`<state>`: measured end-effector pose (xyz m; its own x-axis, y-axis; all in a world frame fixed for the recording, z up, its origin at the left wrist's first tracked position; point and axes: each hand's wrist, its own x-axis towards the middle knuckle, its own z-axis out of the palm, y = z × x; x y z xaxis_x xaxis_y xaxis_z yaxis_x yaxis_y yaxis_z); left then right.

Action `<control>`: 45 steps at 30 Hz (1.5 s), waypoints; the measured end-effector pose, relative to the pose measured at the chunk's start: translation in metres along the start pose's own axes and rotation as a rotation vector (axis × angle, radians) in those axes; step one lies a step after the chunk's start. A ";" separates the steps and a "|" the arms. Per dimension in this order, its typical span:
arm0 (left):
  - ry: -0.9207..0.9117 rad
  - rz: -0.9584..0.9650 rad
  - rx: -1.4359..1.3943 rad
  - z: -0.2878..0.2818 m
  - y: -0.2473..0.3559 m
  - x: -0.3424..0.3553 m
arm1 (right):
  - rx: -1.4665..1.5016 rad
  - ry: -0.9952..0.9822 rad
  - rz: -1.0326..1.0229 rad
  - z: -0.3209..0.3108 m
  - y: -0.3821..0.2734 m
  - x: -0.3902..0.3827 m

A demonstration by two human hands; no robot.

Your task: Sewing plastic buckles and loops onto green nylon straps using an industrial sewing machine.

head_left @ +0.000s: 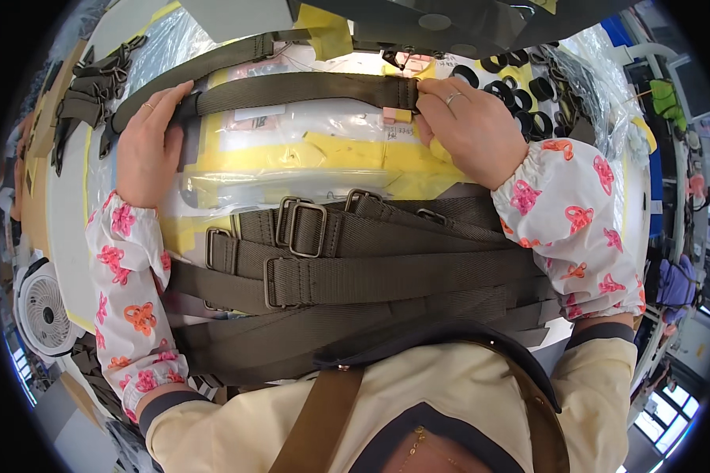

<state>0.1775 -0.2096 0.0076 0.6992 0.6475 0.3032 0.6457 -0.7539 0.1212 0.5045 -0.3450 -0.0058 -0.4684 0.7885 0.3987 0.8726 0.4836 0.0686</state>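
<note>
A dark olive webbing strap (292, 91) stretches crosswise in front of my hands, its right end beside the needle area of a dark grey sewing machine (434, 30). My right hand (473, 130) is closed on that end, thumb and fingers pinching it. Farther left, my left hand (146, 150) rests with stretched fingers across the strap, thumb apart from them. A second length of webbing (205, 63) curves behind the first. Close to my body lies a pile of similar straps (386, 276), several with metal rectangular buckles (306, 229).
Clear plastic and yellow tape (347, 158) cover the worktop. Several black rings (521, 98) lie right of the machine. Straps with metal hardware (95, 94) hang together at the far left edge. A white fan (46, 309) stands beyond the left side.
</note>
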 end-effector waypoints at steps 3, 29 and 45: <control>0.031 -0.010 0.010 -0.003 -0.012 -0.005 | -0.011 0.048 -0.015 0.002 0.003 -0.002; -0.328 0.188 -0.461 -0.045 0.070 -0.023 | 0.538 -0.143 -0.075 -0.045 -0.085 0.019; -0.628 -0.265 -0.658 -0.068 -0.018 -0.024 | 0.995 -0.309 0.170 -0.044 -0.041 -0.015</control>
<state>0.1280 -0.2189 0.0626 0.7156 0.6034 -0.3519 0.6386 -0.3610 0.6796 0.4823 -0.3932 0.0254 -0.4880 0.8698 0.0729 0.4885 0.3414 -0.8030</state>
